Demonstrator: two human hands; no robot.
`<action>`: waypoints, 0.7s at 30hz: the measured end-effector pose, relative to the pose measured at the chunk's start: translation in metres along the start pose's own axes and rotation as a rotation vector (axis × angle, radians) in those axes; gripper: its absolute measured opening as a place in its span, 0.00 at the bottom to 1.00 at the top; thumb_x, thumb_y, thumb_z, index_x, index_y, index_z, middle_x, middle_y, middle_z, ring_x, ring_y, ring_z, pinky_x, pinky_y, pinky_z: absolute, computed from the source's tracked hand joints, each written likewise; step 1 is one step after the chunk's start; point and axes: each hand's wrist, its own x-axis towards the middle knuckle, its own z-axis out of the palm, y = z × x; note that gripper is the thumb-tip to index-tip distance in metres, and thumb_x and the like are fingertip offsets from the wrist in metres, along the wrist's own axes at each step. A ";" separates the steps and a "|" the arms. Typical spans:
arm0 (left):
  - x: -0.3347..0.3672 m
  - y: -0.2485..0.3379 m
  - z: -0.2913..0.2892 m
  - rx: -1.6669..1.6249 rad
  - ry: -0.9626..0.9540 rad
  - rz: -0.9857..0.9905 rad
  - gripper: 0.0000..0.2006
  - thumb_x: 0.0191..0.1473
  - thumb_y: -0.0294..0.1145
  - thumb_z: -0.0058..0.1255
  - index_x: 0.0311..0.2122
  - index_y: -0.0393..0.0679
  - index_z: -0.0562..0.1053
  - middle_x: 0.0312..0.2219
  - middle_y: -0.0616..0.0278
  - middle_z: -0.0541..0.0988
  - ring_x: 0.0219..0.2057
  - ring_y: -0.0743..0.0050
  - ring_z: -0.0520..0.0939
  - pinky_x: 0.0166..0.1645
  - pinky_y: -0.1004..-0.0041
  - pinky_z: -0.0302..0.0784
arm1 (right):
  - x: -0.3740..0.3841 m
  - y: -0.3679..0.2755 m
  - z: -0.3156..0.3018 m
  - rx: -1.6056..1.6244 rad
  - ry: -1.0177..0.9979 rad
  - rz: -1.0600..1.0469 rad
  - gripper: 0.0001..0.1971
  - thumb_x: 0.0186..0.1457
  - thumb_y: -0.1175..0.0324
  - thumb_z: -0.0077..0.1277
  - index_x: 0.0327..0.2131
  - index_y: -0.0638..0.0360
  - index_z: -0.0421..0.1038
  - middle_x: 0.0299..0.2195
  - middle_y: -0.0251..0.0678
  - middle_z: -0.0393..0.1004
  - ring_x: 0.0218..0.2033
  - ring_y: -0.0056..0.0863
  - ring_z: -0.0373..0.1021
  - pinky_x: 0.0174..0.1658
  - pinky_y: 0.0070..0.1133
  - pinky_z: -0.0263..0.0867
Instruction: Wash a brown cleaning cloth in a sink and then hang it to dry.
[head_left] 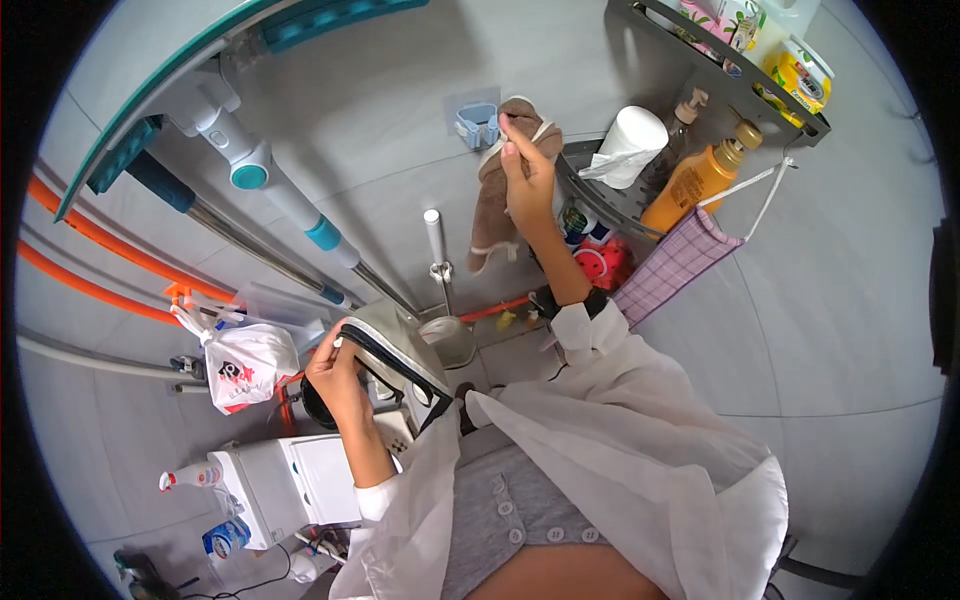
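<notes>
My right hand (530, 185) is raised at the tiled wall, its fingers pinched on a brown cloth (492, 205) with pale edging. The cloth hangs down beside a light-blue wall holder (477, 127); whether it touches the holder I cannot tell. Lower and to the left, my left hand (340, 385) grips the edge of a cream bag-like thing (395, 340) with black trim. Its dark-edged rim faces me, and its exact kind is unclear. Just past it, a white-handled toilet brush (435, 240) stands in its holder.
A corner shelf (600, 180) at right bears a paper roll (637, 145) and an orange pump bottle (700, 180). A checked pink cloth (680, 262) hangs there. Long-handled mops (240, 160) lean at left, above a white plastic bag (250, 365). A white toilet (275, 490) stands lower left.
</notes>
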 end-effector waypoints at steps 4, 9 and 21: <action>0.000 0.004 0.008 0.018 -0.007 -0.033 0.12 0.45 0.17 0.48 0.39 0.32 0.74 0.24 0.66 0.77 0.18 0.92 0.68 0.22 0.89 0.56 | -0.011 -0.006 -0.003 -0.080 -0.022 0.005 0.16 0.58 0.71 0.39 0.48 0.70 0.65 0.47 0.42 0.70 0.47 0.24 0.65 0.52 0.19 0.56; 0.003 -0.001 0.014 0.073 -0.086 0.022 0.13 0.44 0.17 0.49 0.39 0.32 0.75 0.24 0.66 0.77 0.21 0.88 0.71 0.26 0.87 0.62 | -0.023 -0.034 -0.024 -0.060 -0.117 0.292 0.17 0.58 0.71 0.40 0.49 0.67 0.65 0.45 0.40 0.71 0.45 0.21 0.65 0.50 0.17 0.57; -0.005 0.001 0.005 0.087 -0.026 -0.008 0.13 0.44 0.17 0.51 0.38 0.33 0.75 0.22 0.68 0.76 0.19 0.91 0.70 0.23 0.88 0.58 | 0.001 -0.052 -0.020 -0.389 -0.220 0.023 0.25 0.53 0.69 0.42 0.56 0.62 0.56 0.14 0.43 0.63 0.19 0.36 0.64 0.30 0.27 0.60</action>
